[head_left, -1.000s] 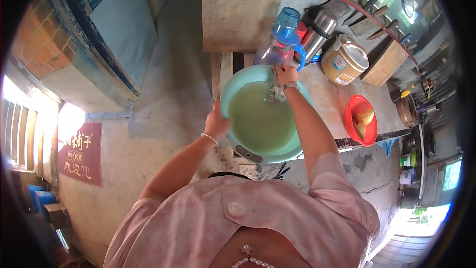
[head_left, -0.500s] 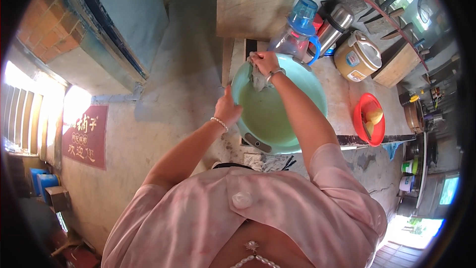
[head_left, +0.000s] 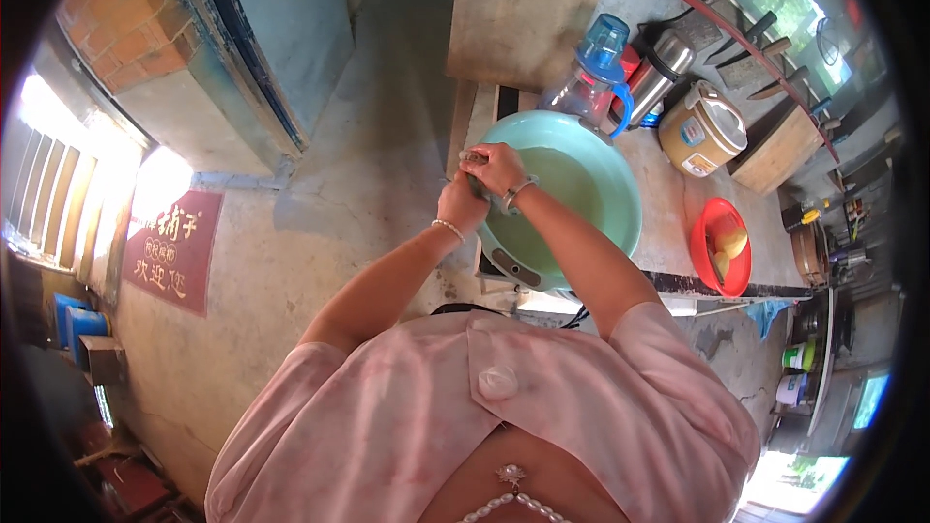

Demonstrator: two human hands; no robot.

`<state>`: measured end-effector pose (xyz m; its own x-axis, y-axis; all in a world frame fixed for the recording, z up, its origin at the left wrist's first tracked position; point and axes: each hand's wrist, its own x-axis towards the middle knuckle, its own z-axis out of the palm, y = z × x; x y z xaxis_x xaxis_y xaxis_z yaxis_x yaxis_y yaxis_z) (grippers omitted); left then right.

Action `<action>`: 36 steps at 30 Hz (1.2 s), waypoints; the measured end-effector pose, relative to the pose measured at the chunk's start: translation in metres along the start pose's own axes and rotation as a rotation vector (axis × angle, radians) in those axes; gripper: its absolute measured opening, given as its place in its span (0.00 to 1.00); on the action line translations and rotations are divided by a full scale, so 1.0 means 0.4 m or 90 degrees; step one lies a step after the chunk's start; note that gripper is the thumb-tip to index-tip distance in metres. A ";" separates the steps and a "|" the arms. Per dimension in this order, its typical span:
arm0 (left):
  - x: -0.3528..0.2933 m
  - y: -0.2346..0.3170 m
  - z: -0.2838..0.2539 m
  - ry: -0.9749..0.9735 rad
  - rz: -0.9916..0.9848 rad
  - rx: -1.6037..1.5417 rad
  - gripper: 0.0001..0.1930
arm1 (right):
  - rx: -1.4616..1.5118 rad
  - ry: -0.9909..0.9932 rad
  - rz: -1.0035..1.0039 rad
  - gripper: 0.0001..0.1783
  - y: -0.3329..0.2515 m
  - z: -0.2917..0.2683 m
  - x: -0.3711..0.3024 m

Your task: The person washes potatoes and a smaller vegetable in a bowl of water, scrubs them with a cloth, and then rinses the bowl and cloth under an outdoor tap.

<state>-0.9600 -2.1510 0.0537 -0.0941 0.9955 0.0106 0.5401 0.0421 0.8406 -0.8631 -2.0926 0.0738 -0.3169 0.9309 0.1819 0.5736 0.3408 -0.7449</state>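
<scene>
A pale green basin (head_left: 625,232) stands on the counter with cloudy, greenish water in it. At its left rim my right hand (head_left: 498,171) is closed around a wet grey cloth (head_left: 474,159), a little of which pokes out above the fingers. Just below and touching it, my left hand (head_left: 463,203) is closed too, with part of the cloth running into its grip. Most of the cloth is hidden inside the two hands. A grey handle (head_left: 515,271) shows on the basin's near side.
Behind the basin are a clear pitcher with a blue lid (head_left: 603,44), a steel flask (head_left: 666,68) and a tan rice cooker (head_left: 702,131). A red bowl (head_left: 707,281) with yellowish pieces sits right on the counter (head_left: 668,184). Knives hang along the wall.
My left hand has left the basin's rim and joined my right on the cloth. My right hand has come nearer along the left rim, bringing the cloth up from the water.
</scene>
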 end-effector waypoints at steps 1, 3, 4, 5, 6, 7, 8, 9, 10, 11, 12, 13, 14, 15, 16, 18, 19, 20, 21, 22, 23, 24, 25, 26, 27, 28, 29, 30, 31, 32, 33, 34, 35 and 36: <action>-0.005 0.002 -0.001 0.001 -0.004 0.002 0.17 | 0.022 -0.005 0.038 0.16 0.001 0.001 0.002; -0.011 0.009 -0.005 -0.007 -0.004 0.031 0.18 | -0.036 -0.013 0.044 0.15 0.005 -0.017 0.037; -0.012 0.005 -0.007 -0.007 -0.011 0.033 0.18 | -0.094 -0.019 0.049 0.14 0.007 -0.025 0.057; -0.014 0.001 -0.009 -0.011 -0.002 0.023 0.18 | -0.091 -0.024 0.052 0.14 0.009 -0.032 0.074; -0.015 -0.002 -0.011 -0.015 0.007 0.012 0.19 | -0.124 -0.010 0.036 0.13 0.012 -0.040 0.090; -0.016 0.000 -0.012 -0.017 0.003 0.012 0.19 | -0.158 0.006 0.021 0.11 0.019 -0.051 0.108; -0.020 0.008 -0.014 -0.010 0.004 0.011 0.19 | -0.156 0.005 0.020 0.11 0.036 -0.061 0.126; -0.024 0.015 -0.016 -0.003 0.005 0.010 0.19 | -0.189 0.050 0.012 0.11 0.063 -0.068 0.143; -0.025 0.019 -0.017 -0.005 0.003 0.010 0.19 | -0.223 0.092 0.007 0.11 0.090 -0.077 0.161; -0.026 0.024 -0.017 -0.013 -0.005 0.004 0.19 | -0.266 0.117 0.001 0.11 0.115 -0.094 0.175; -0.026 0.027 -0.017 -0.023 -0.013 -0.002 0.19 | -0.276 0.139 0.010 0.11 0.144 -0.114 0.191; -0.025 0.023 -0.019 -0.025 -0.015 -0.005 0.19 | -0.286 0.156 0.018 0.12 0.141 -0.122 0.197; -0.022 0.020 -0.020 -0.032 -0.008 0.004 0.19 | -0.288 0.154 0.020 0.12 0.137 -0.117 0.198; -0.019 0.017 -0.021 -0.041 0.001 0.014 0.18 | -0.325 0.156 0.052 0.12 0.133 -0.112 0.200; -0.018 0.013 -0.021 -0.046 -0.003 0.011 0.18 | -0.363 0.155 0.085 0.13 0.118 -0.106 0.192; -0.012 0.008 -0.019 -0.006 0.002 -0.042 0.16 | -0.330 0.129 0.076 0.13 0.110 -0.090 0.167; -0.007 0.010 -0.016 -0.012 0.004 -0.045 0.16 | -0.297 0.112 0.061 0.13 0.107 -0.090 0.159; -0.004 0.011 -0.012 -0.017 -0.001 -0.034 0.17 | -0.229 0.101 0.006 0.13 0.106 -0.082 0.149; -0.003 0.010 -0.008 -0.022 -0.005 -0.023 0.17 | -0.233 0.103 0.012 0.13 0.104 -0.070 0.136; 0.000 0.006 -0.006 -0.021 -0.005 -0.028 0.17 | -0.216 0.071 0.014 0.13 0.064 -0.050 0.117; 0.004 -0.001 -0.002 -0.028 -0.014 -0.019 0.17 | -0.199 0.041 0.018 0.13 0.028 -0.036 0.097; 0.009 -0.009 0.000 -0.035 -0.025 -0.010 0.18 | -0.151 0.003 0.060 0.14 -0.001 -0.031 0.079; 0.012 -0.012 0.003 -0.039 -0.017 -0.015 0.18 | -0.105 -0.027 0.104 0.14 -0.023 -0.034 0.060; 0.011 -0.014 0.008 -0.043 0.005 -0.043 0.18 | -0.072 -0.024 0.086 0.15 -0.017 -0.023 0.037; 0.008 -0.016 0.011 -0.047 0.026 -0.070 0.18 | -0.039 -0.023 0.066 0.16 -0.011 -0.012 0.016; 0.002 -0.011 0.006 -0.031 0.042 -0.101 0.19 | -0.050 -0.021 0.067 0.16 -0.024 -0.011 -0.003; -0.003 -0.007 0.002 -0.031 0.043 -0.108 0.19 | -0.023 -0.006 0.058 0.16 -0.036 -0.006 -0.019; -0.005 -0.002 -0.002 -0.036 0.025 -0.122 0.19 | 0.004 0.007 0.049 0.17 -0.043 -0.008 -0.018; -0.012 -0.007 -0.003 -0.047 0.003 -0.127 0.19 | 0.005 0.006 0.053 0.17 -0.039 -0.005 -0.015; -0.014 -0.011 -0.001 -0.028 0.008 -0.116 0.19 | -0.032 0.015 0.061 0.16 -0.033 -0.005 -0.007; -0.009 -0.013 -0.001 -0.029 0.003 -0.116 0.19 | -0.070 0.023 0.068 0.15 -0.026 -0.007 0.005; -0.008 -0.011 -0.005 -0.028 0.019 -0.123 0.19 | -0.092 0.036 0.048 0.14 -0.022 -0.021 0.020; -0.001 -0.005 -0.009 -0.020 0.037 -0.133 0.20 | -0.090 0.037 0.048 0.14 0.000 -0.036 0.043; -0.004 0.000 -0.014 -0.019 0.037 -0.131 0.20 | -0.143 0.080 0.029 0.14 0.034 -0.050 0.064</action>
<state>-0.9644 -2.1532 0.0568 -0.0417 0.9979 0.0485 0.3607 -0.0302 0.9322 -0.8484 -2.0614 0.0813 -0.1978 0.9503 0.2405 0.7428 0.3054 -0.5958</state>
